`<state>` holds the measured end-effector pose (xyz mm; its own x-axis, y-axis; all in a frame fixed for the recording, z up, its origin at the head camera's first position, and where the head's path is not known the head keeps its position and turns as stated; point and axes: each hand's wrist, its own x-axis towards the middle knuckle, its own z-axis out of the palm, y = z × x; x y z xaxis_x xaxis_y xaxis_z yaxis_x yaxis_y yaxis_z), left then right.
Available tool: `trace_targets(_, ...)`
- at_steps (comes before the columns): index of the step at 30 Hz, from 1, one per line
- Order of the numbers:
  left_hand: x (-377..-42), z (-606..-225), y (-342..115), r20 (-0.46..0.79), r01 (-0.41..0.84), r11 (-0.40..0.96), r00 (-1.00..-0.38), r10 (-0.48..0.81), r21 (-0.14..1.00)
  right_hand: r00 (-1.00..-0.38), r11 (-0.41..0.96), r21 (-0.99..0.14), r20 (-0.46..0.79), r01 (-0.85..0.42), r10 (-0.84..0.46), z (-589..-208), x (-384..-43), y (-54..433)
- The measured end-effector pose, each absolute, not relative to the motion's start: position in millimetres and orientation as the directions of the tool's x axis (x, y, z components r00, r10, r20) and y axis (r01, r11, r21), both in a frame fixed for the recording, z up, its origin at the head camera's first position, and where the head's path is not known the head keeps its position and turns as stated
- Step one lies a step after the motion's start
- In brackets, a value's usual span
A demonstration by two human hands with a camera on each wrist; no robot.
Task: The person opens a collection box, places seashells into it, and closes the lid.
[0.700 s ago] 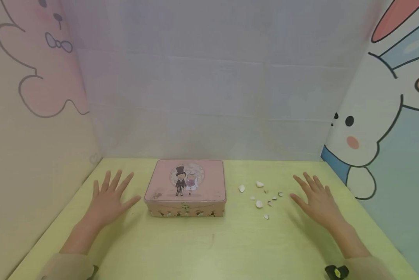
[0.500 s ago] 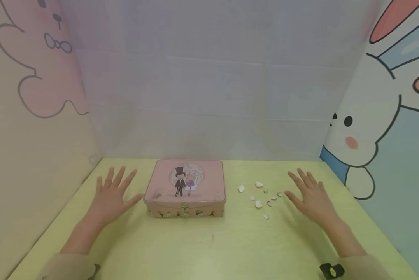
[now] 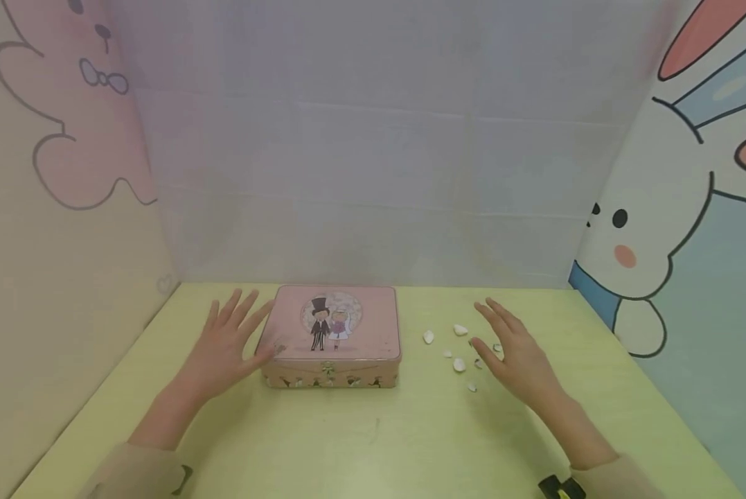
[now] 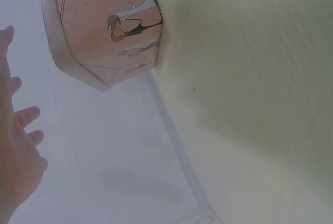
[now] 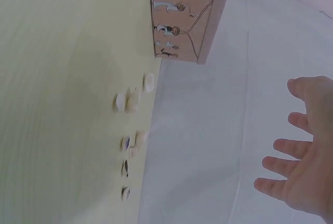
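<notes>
A pink tin box (image 3: pixel 366 326) with a cartoon bride and groom on its closed lid stands on the yellow table, its small clasp (image 3: pixel 328 369) facing front. My left hand (image 3: pixel 219 353) hovers by the box's left side, fingers spread; its thumb overlaps the lid in the head view, while the left wrist view shows it apart from the tin (image 4: pixel 104 31). Several small white shell-like pieces (image 3: pixel 459 364) lie scattered right of the box. Over their right side hangs my right hand (image 3: pixel 522 364), fingers extended and holding nothing, covering part of the group.
Behind the table (image 3: pixel 323 443) rises a pale sheet (image 3: pixel 373 173). A left wall panel (image 3: pixel 55 291) with a pink cartoon animal and a right panel (image 3: pixel 722 291) with a white rabbit flank the tabletop.
Both hands have moved inward: the left goes right toward the tin box, the right goes left over the shell-like pieces. The box and pieces stay in place.
</notes>
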<state>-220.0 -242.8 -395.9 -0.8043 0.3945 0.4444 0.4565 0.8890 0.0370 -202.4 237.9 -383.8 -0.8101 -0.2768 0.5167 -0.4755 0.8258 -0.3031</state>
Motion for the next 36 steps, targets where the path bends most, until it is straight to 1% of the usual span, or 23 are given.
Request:
trace_targets(7,-230.1,-401.7,-236.1,0.477,0.557,0.831,-0.73,0.49,0.0,-0.786,0.711,-0.439,0.559,-0.55,-0.263,-385.7,-194.9,208.3)
trace_targets(14,-237.8,-405.8,-230.1,0.485,0.66,0.751,-0.664,0.569,0.023,-0.772,0.526,-0.588,0.584,-0.614,-0.249,-391.0,-189.2,175.2)
trace_targets(17,-239.2,-407.4,-227.9,0.466,0.687,0.725,-0.658,0.591,0.051,-0.801,0.426,-0.681,0.542,-0.596,-0.256,-395.2,-187.1,163.6)
trace_targets(19,-240.7,-409.6,-226.8,0.445,0.692,0.718,-0.668,0.596,0.077,-0.834,0.352,-0.757,0.486,-0.551,-0.26,-398.4,-185.1,156.5)
trace_targets(22,-243.8,-413.3,-225.7,0.419,0.689,0.718,-0.684,0.597,0.103,-0.887,0.24,-0.867,0.371,-0.436,-0.273,-403.4,-181.5,146.4)
trace_targets(26,-248.2,-417.8,-224.6,0.407,0.691,0.717,-0.683,0.606,0.092,-0.93,0.159,-0.95,0.213,-0.269,-0.298,-410.9,-178.8,133.8)
trace_targets(30,-251.6,-422.2,-224.0,0.41,0.688,0.723,-0.678,0.61,0.063,-0.943,0.132,-0.979,0.108,-0.156,-0.315,-416.3,-178.5,123.1)
trace_targets(36,-253.7,-425.9,-223.8,0.436,0.675,0.736,-0.678,0.592,0.051,-0.93,0.044,-0.999,-0.013,-0.003,-0.366,-421.5,-178.4,109.4)
